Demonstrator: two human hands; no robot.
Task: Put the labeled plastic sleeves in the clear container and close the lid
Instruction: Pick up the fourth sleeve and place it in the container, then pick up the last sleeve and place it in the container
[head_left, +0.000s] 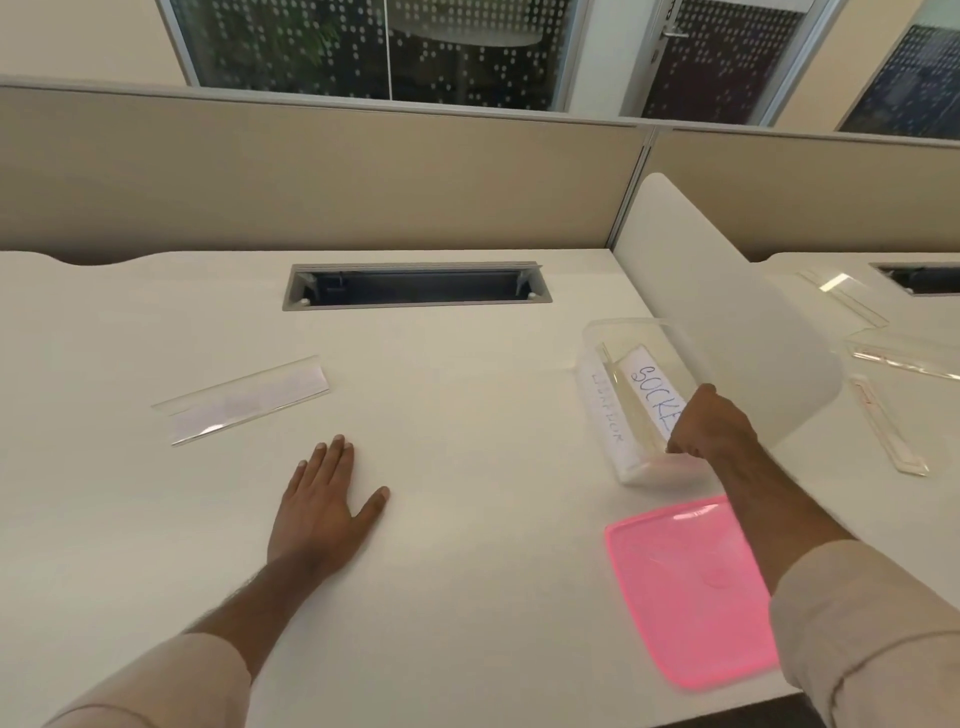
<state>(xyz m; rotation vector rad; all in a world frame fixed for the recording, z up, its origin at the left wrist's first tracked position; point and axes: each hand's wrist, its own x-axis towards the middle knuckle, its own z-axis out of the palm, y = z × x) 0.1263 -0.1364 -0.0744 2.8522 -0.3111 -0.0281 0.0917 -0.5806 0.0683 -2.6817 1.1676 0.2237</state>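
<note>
A clear container (605, 343) stands at the right of the white desk. Two labeled plastic sleeves lean inside it: one lettered "SOCKE" (652, 384) and one with fainter writing (608, 415). My right hand (709, 423) is at the container's near right corner, fingers curled on the lower end of the "SOCKE" sleeve. The pink lid (685, 587) lies flat on the desk just in front of the container. Another labeled sleeve (244, 400) lies flat at the left. My left hand (324, 506) rests flat on the desk, fingers spread, below and to the right of that sleeve.
A frosted divider panel (727, 312) rises right behind the container. Beyond it, several clear sleeves (893, 358) lie on the neighbouring desk. An open cable tray slot (413, 286) sits at the back of the desk. A beige partition wall (311, 176) closes the far edge.
</note>
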